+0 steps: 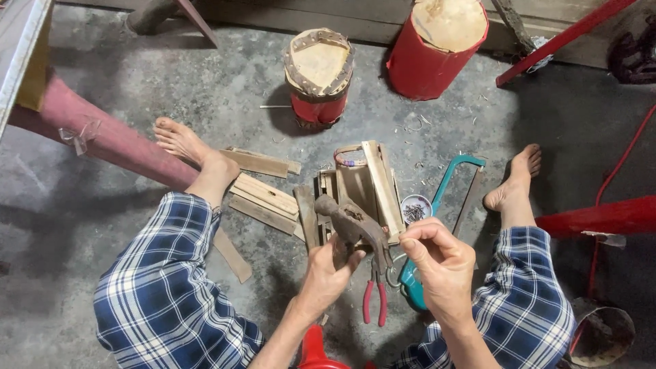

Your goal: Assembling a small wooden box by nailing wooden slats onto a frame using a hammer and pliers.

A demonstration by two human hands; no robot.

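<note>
Hammer (rusty, 1 piece) lies in the left hand, gripped closed, long axis running up-left; right hand, fingertips pinched, contents unclear, sits just right of its head

A brown, worn hammer is gripped by its wooden handle in the left hand, head tilted up and away to the left. The right hand, just beside it, pinches something too small to tell.
</note>
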